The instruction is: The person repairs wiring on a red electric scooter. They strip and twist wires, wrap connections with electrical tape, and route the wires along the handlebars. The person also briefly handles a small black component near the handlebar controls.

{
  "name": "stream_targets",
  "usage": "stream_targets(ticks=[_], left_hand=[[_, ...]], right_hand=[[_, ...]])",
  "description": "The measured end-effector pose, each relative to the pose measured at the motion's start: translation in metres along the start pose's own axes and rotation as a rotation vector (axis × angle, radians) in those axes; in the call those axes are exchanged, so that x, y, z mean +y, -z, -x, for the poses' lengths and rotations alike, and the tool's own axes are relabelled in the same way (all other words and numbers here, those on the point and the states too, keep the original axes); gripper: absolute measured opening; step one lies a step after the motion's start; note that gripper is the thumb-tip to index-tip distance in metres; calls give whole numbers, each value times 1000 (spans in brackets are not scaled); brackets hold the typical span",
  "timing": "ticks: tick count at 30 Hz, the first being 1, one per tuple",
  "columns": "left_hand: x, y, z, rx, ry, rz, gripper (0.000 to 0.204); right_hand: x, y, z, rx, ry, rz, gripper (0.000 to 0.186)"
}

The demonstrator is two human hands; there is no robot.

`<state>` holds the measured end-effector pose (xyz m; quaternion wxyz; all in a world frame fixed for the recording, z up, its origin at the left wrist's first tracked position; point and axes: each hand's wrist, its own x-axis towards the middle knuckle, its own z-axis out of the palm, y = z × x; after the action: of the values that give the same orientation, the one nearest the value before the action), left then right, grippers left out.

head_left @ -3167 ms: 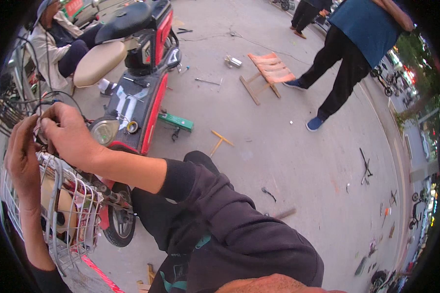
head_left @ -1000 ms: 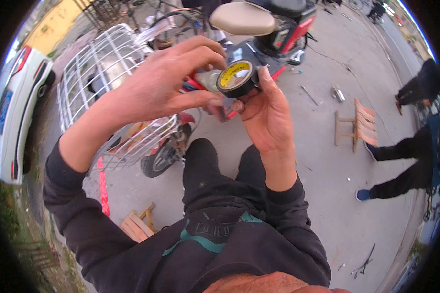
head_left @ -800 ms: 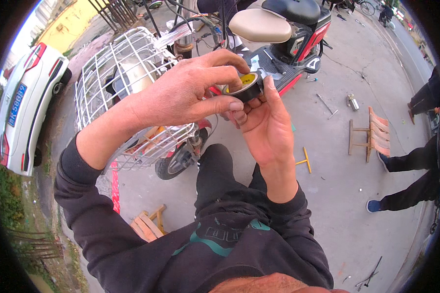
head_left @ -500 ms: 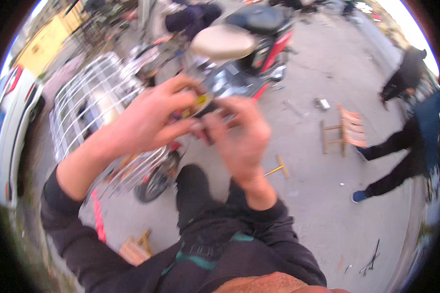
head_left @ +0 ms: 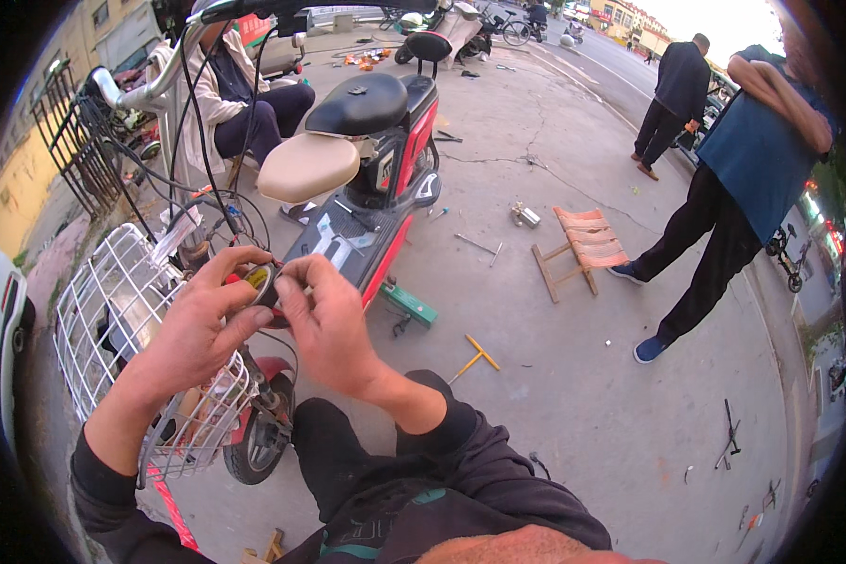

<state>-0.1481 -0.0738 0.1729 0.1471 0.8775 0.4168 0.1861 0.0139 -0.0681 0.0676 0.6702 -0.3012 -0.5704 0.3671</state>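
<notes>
While my left hand [head_left: 200, 315] curls around the tape roll [head_left: 260, 278] near the basket [head_left: 94, 315], my right hand [head_left: 327, 320] bunches its fingertips at the rim, hold unclear, apparently working the end loose, which calls for steady pulling.

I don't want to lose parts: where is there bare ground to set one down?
Widest: ground between the yellow T-handle, the nearer blue shoe and the black tool at right. A smaller patch lies between the green box and the stool. Crowded: the footboard, the basket, and around the tape in the left hand.
</notes>
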Motion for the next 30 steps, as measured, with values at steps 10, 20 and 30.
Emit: stream_targets(ticks=[10,20,30], left_hand=[[34,27,20,-30,-191,-48,13],[49,-19,100,-168,105,419,29],[24,-100,137,-60,491,981,39]], right_hand=[[11,45,-35,114,-154,-306,18],[98,106,-3,149,-465,-414,19],[258,156,159,265,-1079,-419,17]])
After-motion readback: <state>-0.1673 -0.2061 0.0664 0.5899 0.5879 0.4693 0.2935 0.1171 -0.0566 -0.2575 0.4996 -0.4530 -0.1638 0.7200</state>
